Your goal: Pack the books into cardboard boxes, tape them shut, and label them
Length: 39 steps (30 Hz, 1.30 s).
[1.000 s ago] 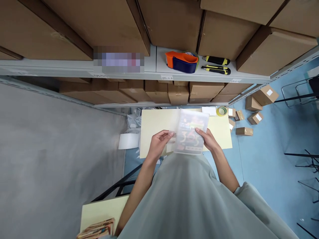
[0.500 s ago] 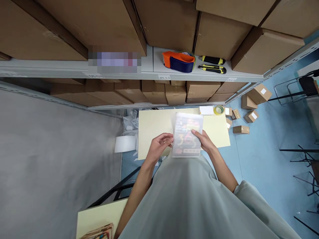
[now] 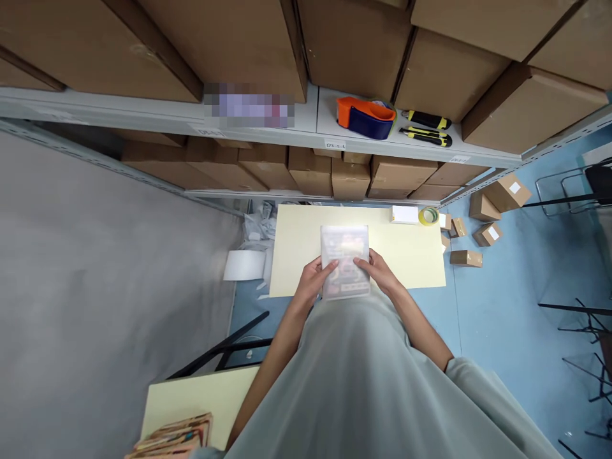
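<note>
A flat, rectangular packet in a translucent, frosted wrapper [image 3: 345, 245] is held upright in front of my body, its blurred coloured print showing through. My left hand [image 3: 313, 279] grips its left edge, thumb lying across the front. On the right edge, my right hand [image 3: 379, 271] holds it the same way, thumb on the front and fingers behind. The fingers at the back are mostly hidden. Beneath and beyond the packet lies a pale yellow tabletop [image 3: 296, 248].
A white box [image 3: 404, 214] and a tape roll [image 3: 429, 216] sit at the table's far right. Above, a shelf [image 3: 287, 129] bears cartons, an orange-and-blue tape dispenser [image 3: 367, 118] and utility knives [image 3: 427, 119]. Small cartons [image 3: 466, 258] lie on the floor; a paper stack [image 3: 174, 437] is lower left.
My left hand has closed onto the packet's left edge, where it was beside it before. The packet has shifted slightly left, and the camera view has turned a little.
</note>
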{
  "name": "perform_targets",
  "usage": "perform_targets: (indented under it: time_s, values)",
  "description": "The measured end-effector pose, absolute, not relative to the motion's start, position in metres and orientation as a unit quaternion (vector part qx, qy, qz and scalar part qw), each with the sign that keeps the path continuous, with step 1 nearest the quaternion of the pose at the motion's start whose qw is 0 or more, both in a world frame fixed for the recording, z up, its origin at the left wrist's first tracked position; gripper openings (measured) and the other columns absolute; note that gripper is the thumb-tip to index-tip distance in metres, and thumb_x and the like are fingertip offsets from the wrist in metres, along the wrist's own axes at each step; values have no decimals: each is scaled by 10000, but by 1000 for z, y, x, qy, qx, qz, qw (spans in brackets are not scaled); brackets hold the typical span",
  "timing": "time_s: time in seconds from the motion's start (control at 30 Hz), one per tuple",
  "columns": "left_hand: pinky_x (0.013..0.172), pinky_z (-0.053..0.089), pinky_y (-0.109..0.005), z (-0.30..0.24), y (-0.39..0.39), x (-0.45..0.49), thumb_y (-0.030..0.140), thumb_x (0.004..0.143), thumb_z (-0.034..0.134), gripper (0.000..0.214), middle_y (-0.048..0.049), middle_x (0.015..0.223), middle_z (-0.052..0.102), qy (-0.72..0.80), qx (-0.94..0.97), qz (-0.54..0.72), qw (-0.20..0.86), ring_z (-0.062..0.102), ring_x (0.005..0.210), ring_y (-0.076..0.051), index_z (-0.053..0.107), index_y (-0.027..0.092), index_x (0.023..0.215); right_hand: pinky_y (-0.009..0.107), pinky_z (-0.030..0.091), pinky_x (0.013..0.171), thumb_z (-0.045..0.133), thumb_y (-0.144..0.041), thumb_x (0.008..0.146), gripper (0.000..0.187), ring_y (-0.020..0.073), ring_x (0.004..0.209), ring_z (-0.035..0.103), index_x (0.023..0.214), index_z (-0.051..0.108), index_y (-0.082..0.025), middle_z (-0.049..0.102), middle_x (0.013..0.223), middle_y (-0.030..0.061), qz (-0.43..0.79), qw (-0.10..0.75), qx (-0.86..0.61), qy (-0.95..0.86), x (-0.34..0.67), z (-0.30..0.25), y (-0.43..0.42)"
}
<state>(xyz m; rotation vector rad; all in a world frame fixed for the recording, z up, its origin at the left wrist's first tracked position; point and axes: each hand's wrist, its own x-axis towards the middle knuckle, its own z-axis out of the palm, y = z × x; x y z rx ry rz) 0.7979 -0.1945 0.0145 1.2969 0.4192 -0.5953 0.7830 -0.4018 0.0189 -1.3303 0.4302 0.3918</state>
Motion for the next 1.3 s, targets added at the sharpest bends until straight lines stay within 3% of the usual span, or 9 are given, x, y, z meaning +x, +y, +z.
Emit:
perform_targets:
  time_s: [0.17, 0.37, 0.57, 0.87, 1.0, 1.07, 1.2, 1.3]
  values:
    - [976, 635, -477, 1, -179, 791, 751, 631, 955, 798, -137, 1171, 847, 224, 614, -245, 716, 790, 1077, -349, 783, 176, 1157, 458, 585, 1078, 891, -478, 760, 533, 307, 1175, 757, 1186, 713, -212, 836, 1212, 90, 216, 740, -601, 209, 784, -8, -386]
    - [1164, 558, -472, -19, -153, 783, 839, 895, 666, 770, -144, 1411, 774, 221, 619, -193, 729, 670, 1405, -354, 775, 204, 1317, 461, 584, 1084, 860, -498, 786, 470, 298, 1157, 768, 1133, 719, -214, 843, 1176, 97, 249, 720, -601, 241, 788, -28, -373]
    - [1257, 476, -503, -51, -124, 787, 692, 904, 751, 751, -149, 1635, 620, 247, 624, -197, 715, 538, 1557, -377, 684, 216, 1482, 474, 595, 1081, 860, -498, 783, 496, 308, 1194, 758, 1178, 722, -232, 831, 1238, 96, 280, 696, -615, 241, 795, -60, -346]
    - [1273, 452, -444, -119, -74, 878, 454, 926, 775, 680, -156, 1661, 587, 306, 667, -160, 660, 513, 1575, -350, 617, 208, 1541, 471, 570, 1137, 829, -343, 810, 448, 293, 1228, 738, 1224, 706, -222, 813, 1300, 92, 258, 667, -651, 256, 890, -123, -260]
    - [1235, 498, -466, -150, -61, 920, 466, 877, 824, 680, -166, 1554, 674, 322, 671, -169, 647, 592, 1499, -361, 654, 210, 1484, 487, 568, 1141, 838, -305, 791, 485, 299, 1208, 745, 1240, 696, -187, 816, 1286, 107, 267, 662, -642, 280, 926, -143, -238]
    - [1252, 481, -468, -161, -58, 935, 473, 867, 832, 715, -184, 1588, 644, 324, 671, -174, 643, 580, 1515, -360, 639, 192, 1495, 490, 549, 1170, 851, -299, 796, 503, 313, 1261, 730, 1262, 702, -185, 805, 1331, 116, 270, 662, -636, 289, 934, -148, -233]
    - [1319, 388, -429, -173, -54, 951, 413, 908, 793, 742, -204, 1717, 509, 333, 664, -177, 646, 465, 1620, -319, 569, 156, 1567, 461, 457, 1274, 870, -314, 825, 620, 332, 1505, 592, 1401, 686, -181, 682, 1563, 150, 276, 664, -626, 302, 934, -147, -233]
    - [1340, 354, -468, -169, -51, 951, 379, 932, 764, 703, -177, 1708, 532, 334, 656, -172, 655, 433, 1641, -305, 565, 181, 1576, 461, 419, 1309, 877, -350, 835, 773, 321, 1606, 493, 1544, 612, -195, 540, 1705, 155, 285, 667, -620, 299, 920, -135, -246]
